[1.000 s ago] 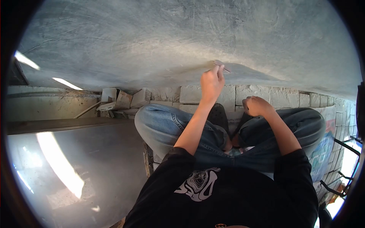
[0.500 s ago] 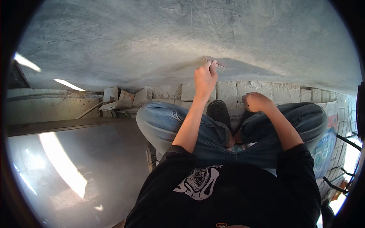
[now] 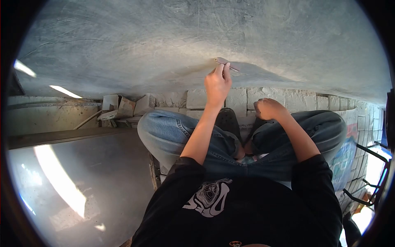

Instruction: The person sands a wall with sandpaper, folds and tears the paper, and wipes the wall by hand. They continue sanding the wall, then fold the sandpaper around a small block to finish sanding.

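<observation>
A thin, flat reddish-brown strip (image 3: 233, 67) is pinched between the thumb and fingers of my left hand (image 3: 218, 84). It lies close against the grey, scuffed wall surface (image 3: 164, 49), where a shadow spreads to its right. A small spot shows near the strip's left end. My right hand (image 3: 271, 109) is curled into a fist above my crossed legs, beside the pale bricks, with nothing sticking out of it.
Pale bricks (image 3: 236, 99) run along the foot of the wall, with loose ones (image 3: 126, 108) at the left. A shiny grey panel (image 3: 111, 173) lies to my left. Black metal bars (image 3: 358, 197) stand at the right, and my dark clogs (image 3: 227, 122) are below my hands.
The whole view has shifted slightly left. My left hand still pinches the strip against the wall, with its angle a little changed; my right fist stays by my legs.
</observation>
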Tool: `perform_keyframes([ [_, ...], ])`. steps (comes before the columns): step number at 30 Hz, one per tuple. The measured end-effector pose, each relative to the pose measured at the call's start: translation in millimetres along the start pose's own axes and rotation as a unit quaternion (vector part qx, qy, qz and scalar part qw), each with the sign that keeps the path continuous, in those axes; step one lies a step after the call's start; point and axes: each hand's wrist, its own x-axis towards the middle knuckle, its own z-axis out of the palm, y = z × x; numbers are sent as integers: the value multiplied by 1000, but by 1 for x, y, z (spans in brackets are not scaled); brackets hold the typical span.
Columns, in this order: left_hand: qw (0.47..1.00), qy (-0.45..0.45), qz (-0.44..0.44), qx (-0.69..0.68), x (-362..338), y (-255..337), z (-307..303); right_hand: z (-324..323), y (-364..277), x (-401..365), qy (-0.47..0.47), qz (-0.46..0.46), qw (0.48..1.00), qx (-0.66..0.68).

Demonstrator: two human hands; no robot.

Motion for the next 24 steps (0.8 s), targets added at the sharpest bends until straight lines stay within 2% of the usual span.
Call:
perform_keyframes([
  [1, 1000, -13, 0, -7, 7, 8, -7, 2, 2, -4, 21, -8, 999, 23],
  [3, 999, 51, -14, -6, 30, 16, -31, 1, 9, -7, 41, -14, 998, 44],
  [4, 999, 48, -14, -7, 29, 16, -30, 2, 10, -8, 30, 20, 999, 19],
  [5, 999, 33, -17, -2, 26, 16, -28, 4, 11, -8, 18, 53, 998, -4],
  [9, 999, -17, -29, 26, 15, 18, -21, 11, 13, 1, 32, 39, 998, -23],
  [11, 999, -40, 11, -1, -15, -3, 22, -2, 0, 0, 10, 37, 999, -5],
  [12, 999, -41, 12, -3, -17, -5, 24, -5, -4, -2, 11, 39, 999, -5],
  [17, 986, -139, -96, -12, -11, 0, 23, -6, 0, -10, 15, 15, 1000, 9],
  [21, 989, -101, -91, -55, -13, -3, 24, 2, 6, -7, 12, 33, 999, -26],
  [23, 976, -160, -140, -48, -10, -3, 20, 1, 5, -7, 36, 37, 999, -10],
  [24, 976, -161, -137, -48, -9, -1, 19, 0, 4, -8, 38, 38, 999, -9],
])
